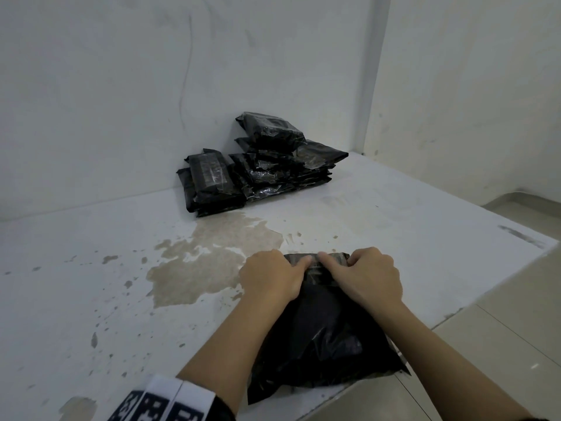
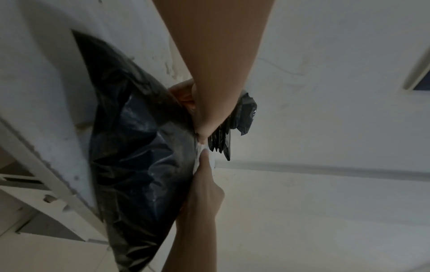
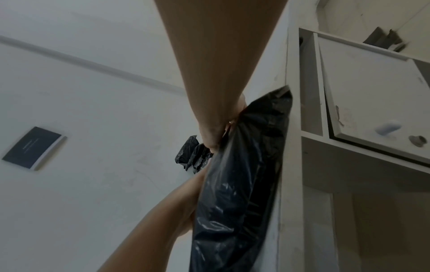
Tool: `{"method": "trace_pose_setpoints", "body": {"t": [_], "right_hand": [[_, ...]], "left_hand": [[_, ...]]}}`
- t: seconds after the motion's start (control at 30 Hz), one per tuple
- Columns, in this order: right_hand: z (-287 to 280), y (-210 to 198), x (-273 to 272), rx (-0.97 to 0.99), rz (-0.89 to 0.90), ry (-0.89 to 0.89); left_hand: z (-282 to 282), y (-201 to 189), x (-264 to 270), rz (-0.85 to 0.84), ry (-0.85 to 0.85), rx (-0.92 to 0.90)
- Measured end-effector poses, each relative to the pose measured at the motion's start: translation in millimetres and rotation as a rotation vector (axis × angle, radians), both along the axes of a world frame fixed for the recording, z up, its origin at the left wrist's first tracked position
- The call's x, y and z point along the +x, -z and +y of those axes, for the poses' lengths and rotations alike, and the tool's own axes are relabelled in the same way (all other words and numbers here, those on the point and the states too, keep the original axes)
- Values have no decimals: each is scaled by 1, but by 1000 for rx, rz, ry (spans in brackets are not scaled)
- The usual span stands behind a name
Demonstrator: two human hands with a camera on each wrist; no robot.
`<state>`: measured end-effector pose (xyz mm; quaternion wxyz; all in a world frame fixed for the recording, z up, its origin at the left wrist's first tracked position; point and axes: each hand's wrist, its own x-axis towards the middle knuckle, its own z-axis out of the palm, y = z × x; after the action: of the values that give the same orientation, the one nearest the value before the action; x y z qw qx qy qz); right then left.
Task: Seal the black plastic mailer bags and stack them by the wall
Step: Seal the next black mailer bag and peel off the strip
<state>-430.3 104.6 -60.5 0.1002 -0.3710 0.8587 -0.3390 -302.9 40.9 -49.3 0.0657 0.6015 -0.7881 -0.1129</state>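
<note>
Under your fingertips lies the far end of the black mailer bag [image 1: 321, 332], and both hands are curled down onto it: your left hand [image 1: 271, 276] and your right hand [image 1: 368, 275] sit side by side, thumbs nearly meeting at the middle of the folded flap [image 1: 315, 264], fingers bent over its edge and gripping the plastic against the table [image 1: 106, 299]. Behind your knuckles, toward your body, the rest of the bag bulges with its contents and its near corner hangs just over the table's front edge (the wrist views show the same crinkled plastic [image 2: 130, 147] pressed between your hands and the white surface). Left of your left hand spreads a tan stain [image 1: 212, 262] where the paint has worn off, with smaller flecks around it. Well beyond your fingertips, a pile of sealed black mailers [image 1: 258, 165] rests against the wall [image 1: 121, 101], a tall stack on the right and a shorter one leaning beside it on the left. On your left forearm a black-and-white patterned band [image 1: 170, 402] is strapped near the elbow.
</note>
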Motion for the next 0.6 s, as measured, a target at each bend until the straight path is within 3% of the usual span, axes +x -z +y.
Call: {"method": "trace_pose_setpoints", "body": {"t": [0.3,0.6], "right_hand": [[-7,3,-5,-34,-40,57],[5,1,-11,-38,-76,-82]], "left_hand": [[-7,3,-4,-8,-12,71],[4,9,10,39,86,-34]]}}
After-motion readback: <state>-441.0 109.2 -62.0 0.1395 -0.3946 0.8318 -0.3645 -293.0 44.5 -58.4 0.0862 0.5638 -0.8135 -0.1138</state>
